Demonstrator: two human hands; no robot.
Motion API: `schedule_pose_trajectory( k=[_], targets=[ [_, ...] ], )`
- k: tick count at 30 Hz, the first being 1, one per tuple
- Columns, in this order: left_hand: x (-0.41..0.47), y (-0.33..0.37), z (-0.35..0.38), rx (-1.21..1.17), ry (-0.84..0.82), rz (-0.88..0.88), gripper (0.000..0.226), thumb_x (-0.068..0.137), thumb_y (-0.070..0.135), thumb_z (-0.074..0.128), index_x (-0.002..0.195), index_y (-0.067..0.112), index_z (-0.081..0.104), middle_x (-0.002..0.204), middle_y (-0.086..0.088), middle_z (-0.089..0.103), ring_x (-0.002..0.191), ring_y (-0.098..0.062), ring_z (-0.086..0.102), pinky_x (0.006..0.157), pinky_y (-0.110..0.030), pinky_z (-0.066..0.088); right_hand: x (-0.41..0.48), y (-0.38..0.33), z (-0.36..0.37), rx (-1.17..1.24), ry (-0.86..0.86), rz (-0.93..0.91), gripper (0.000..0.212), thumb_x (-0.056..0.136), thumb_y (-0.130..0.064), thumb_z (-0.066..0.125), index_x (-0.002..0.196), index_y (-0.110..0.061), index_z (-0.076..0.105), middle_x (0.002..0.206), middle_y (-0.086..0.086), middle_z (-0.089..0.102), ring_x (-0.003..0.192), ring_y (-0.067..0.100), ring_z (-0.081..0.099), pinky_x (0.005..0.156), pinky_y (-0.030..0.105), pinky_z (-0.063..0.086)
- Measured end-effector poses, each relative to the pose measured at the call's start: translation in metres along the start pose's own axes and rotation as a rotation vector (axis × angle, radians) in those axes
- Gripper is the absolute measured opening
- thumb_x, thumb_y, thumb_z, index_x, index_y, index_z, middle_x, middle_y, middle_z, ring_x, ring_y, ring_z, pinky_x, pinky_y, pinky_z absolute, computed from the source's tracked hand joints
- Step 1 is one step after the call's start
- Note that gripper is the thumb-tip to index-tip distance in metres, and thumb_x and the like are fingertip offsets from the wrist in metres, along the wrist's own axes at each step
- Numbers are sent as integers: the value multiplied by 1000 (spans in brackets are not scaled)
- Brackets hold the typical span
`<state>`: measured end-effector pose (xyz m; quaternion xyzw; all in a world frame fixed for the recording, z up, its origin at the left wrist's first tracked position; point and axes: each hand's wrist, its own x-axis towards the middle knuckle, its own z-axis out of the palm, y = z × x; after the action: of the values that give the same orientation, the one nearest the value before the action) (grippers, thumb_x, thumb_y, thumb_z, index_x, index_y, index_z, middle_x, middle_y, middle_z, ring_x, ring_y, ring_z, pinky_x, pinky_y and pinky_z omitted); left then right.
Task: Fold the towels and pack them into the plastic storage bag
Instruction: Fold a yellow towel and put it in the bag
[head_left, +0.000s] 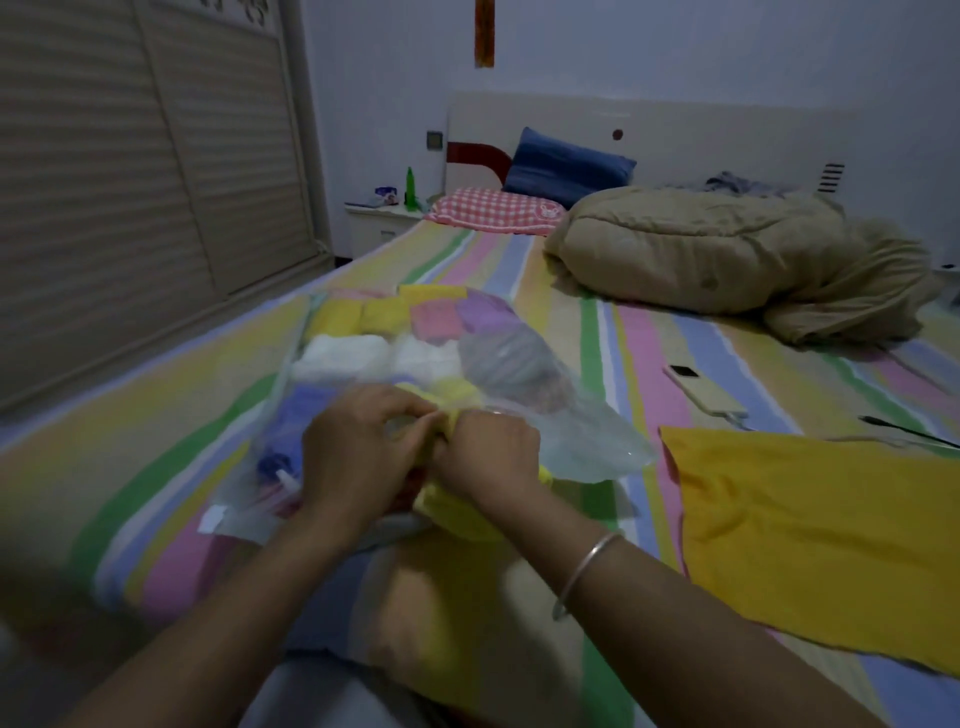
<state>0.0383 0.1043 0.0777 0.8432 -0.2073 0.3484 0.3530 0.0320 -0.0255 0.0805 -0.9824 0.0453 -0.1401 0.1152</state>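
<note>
We keep the plastic storage bag (587, 447) flat on the striped bed (649, 338), mouth toward us, so the folded towels (384, 332) already packed stay in rows. Our left hand (358, 452) and right hand (485, 452), fingers curled shut, pinch a folded yellow towel (462, 514) at the opening, apparently feeding it in. An orange towel (815, 540) lies unfolded nearby, waiting.

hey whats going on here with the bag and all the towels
A person sits at a bed with a striped sheet, packing folded towels into a clear plastic storage bag. Both hands, left hand and right hand, are pushing a folded yellow towel into the bag's mouth. Yellow, pink, purple and white towels already sit inside. An orange-yellow towel lies unfolded to the right, still waiting.
</note>
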Motion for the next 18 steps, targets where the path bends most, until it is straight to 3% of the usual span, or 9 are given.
schedule_pose_trajectory(
  k=[5,8,10,14,16,18],
  targets=[
    [-3,-1,-1,-20,10,-1,21,79,41,64,80,24,76,81,9,72,83,-14,67,72,-37,54,45,13,-4,123,-169,211,31,92,-39,51,104,-14,66,114,6,64,106,28,59,90,33,47],
    [-6,1,0,-26,2,18,17,80,39,66,80,24,75,81,10,71,81,-13,66,71,-36,54,58,34,-9,357,-429,283,43,97,-32,51,132,-8,51,138,7,51,126,29,48,103,36,38],
    [-9,0,2,-16,-7,29,14,79,37,68,79,25,75,80,11,71,80,-12,66,69,-35,53,62,42,-22,319,-580,240,52,99,-33,47,146,-11,36,150,8,37,136,27,37,112,35,28],
    [-12,0,5,-14,-5,34,18,82,38,63,80,23,73,81,9,71,80,-12,65,68,-35,52,60,58,-38,248,-776,233,42,96,-31,53,133,-12,52,135,11,53,122,28,51,103,37,42],
    [-11,2,6,-10,15,30,17,82,37,63,79,23,72,80,9,70,80,-12,65,69,-33,51,57,63,-31,207,-745,248,43,93,-37,55,129,-14,54,126,8,55,117,27,53,99,36,43],
    [-9,4,9,-8,23,26,17,82,37,63,79,22,72,80,9,70,79,-12,65,69,-32,51,56,65,-20,254,-515,214,51,90,-52,51,129,-19,55,126,5,55,117,25,51,95,31,41]
  ],
)
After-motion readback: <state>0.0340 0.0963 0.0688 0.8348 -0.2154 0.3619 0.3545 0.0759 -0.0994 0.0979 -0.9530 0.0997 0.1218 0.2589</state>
